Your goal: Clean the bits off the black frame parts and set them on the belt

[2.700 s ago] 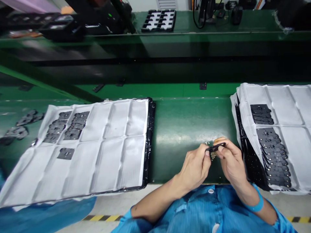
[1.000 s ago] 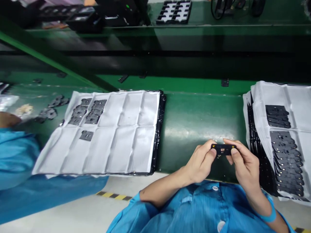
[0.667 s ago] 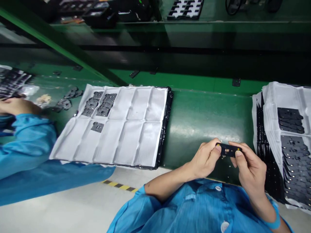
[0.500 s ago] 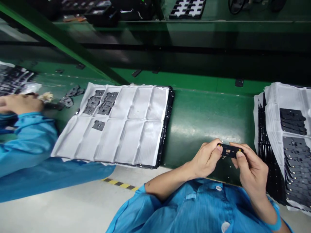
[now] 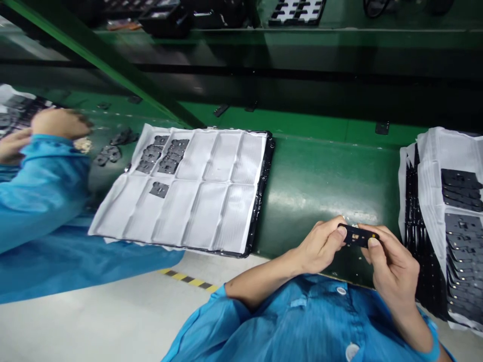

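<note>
A small flat black part with yellow spots at its ends is pinched between both my hands above the green bench. My left hand grips its left end with curled fingers. Its right end sits between the thumb and fingers of my right hand. To the left lies a black tray lined with white paper, with a few rows of the same black parts in its far-left pockets. At the right edge a stack of trays carries rows of black parts.
A co-worker in a blue sleeve works at the left, with a hand near loose black parts on the bench. A green slanted bar crosses the back. Another tray sits on the far shelf.
My view has swung, so the trays sit further right in the picture. The co-worker's arm has come into view at the left and risen. I turned the part in my fingers.
</note>
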`<state>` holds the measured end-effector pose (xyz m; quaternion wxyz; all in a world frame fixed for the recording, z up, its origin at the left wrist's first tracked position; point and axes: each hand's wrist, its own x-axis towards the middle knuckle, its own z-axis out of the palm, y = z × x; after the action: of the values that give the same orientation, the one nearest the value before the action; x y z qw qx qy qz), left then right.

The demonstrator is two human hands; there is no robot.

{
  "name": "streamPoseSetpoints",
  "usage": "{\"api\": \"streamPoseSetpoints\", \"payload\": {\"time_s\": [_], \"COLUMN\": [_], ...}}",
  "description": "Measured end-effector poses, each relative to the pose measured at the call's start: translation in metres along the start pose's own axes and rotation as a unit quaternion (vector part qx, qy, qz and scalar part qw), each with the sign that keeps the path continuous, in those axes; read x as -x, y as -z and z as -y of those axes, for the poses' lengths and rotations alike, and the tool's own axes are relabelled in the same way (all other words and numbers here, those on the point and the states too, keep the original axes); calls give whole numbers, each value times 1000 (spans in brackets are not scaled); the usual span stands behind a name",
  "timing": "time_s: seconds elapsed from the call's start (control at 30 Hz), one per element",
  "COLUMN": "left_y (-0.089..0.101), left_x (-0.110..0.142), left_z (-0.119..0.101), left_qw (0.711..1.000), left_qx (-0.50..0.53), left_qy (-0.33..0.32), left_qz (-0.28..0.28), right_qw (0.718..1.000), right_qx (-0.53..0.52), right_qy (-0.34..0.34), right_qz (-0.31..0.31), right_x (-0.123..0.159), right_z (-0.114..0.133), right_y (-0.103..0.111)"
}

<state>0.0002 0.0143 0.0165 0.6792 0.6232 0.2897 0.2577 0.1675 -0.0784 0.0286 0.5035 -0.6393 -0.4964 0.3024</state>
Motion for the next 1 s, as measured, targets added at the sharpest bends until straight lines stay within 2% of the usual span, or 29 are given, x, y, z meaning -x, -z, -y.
{"api": "streamPoseSetpoints", "payload": {"time_s": [0.2,0.33,0.43,0.63,1.0], "left_y": [-1,-1,-3,-7,-1], "left_x": [2,1,2,11,13], "left_z": [0,0,-2,-8,-12], "left_qw": [999,985,974,988,998], "left_qx": [40,135,174,93,-47], "left_qy": [29,110,146,119,41], "left_qz": [-1,-16,-25,-27,8], "right_qw": [1000,996,997,998,997], "right_qx": [16,35,21,-62,-68], "right_qy": [20,71,63,-21,-31], "right_qz": [17,31,41,-3,-22], "right_x": [3,2,1,2,-3], "right_z": [-4,-2,0,-1,3], "right_y": [0,-2,-3,-7,-8]}}
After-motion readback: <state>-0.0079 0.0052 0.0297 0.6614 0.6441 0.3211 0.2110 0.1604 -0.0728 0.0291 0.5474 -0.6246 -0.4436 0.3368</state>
